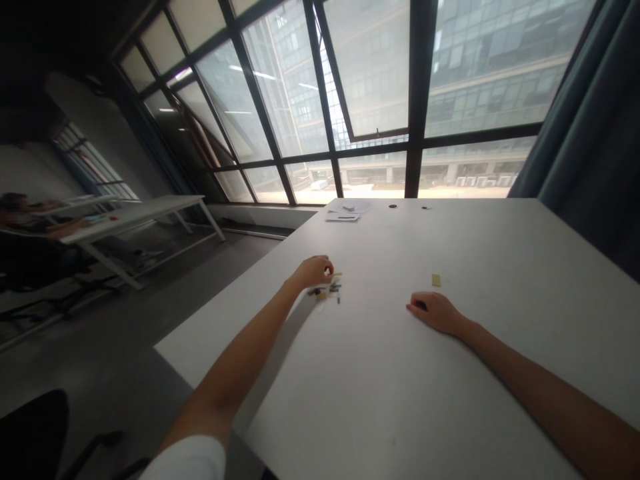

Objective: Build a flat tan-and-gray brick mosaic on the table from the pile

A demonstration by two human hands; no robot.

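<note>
My left hand (315, 271) reaches over a small pile of loose pieces (321, 295), its thumb and fingertips brought together in a pinch. What lies between those fingertips, if anything, is too small to make out. Grey, dark, tan and clear-looking bits make up the pile, and a thin yellowish piece (338, 274) shows just beside the fingertips. My right hand (436, 312) rests on the white table with its fingers curled in, and no object shows in it. Just beyond it lies a flat tan rectangular piece (436, 280), apart from the hand.
On the white table (380, 387), papers (344, 215) with small items lie at the far left corner. Two small dark items (393, 206) sit near the far edge. Windows stand behind; a dark chair (35, 433) is at lower left. A person sits at another table (135, 217).
</note>
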